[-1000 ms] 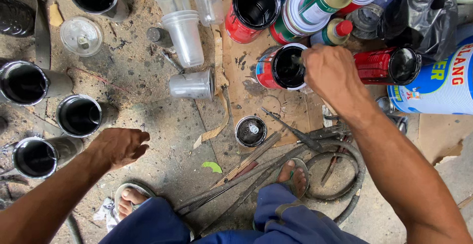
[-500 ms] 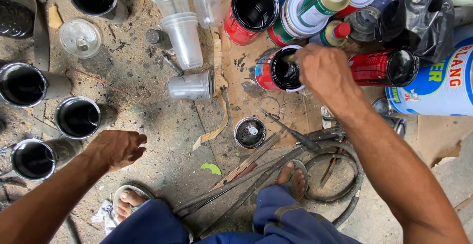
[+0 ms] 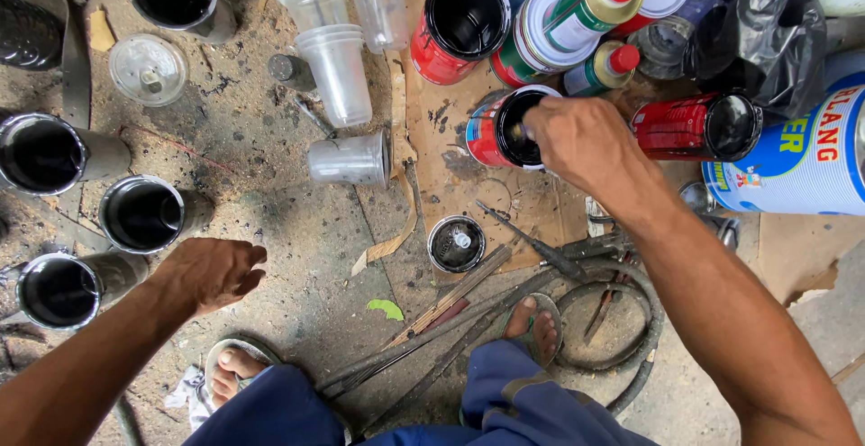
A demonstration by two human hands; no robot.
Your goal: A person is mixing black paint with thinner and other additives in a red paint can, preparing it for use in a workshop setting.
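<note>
At twelve o'clock from the knees, the right hand (image 3: pixel 586 144) pinches a stick (image 3: pixel 520 131) in the red paint can (image 3: pixel 501 129), fingers closed on it. Stirring slowly should avoid slopping paint; the left hand (image 3: pixel 209 272) hovers loosely open at nine o'clock.

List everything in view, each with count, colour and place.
open paint can: 1, red and blue, black inside, centre, under the right hand
second open can: 1, red, top centre
spray cans: 2, green with red caps, top right
clear plastic cups: several, top centre, one lying down
black-coated cylinders: 4 or more, left side
round lid: 1, black, centre floor
large can: 1, blue and white, right
left hand: open, empty, lower left
right hand: at the open can, gripping something thin
</note>
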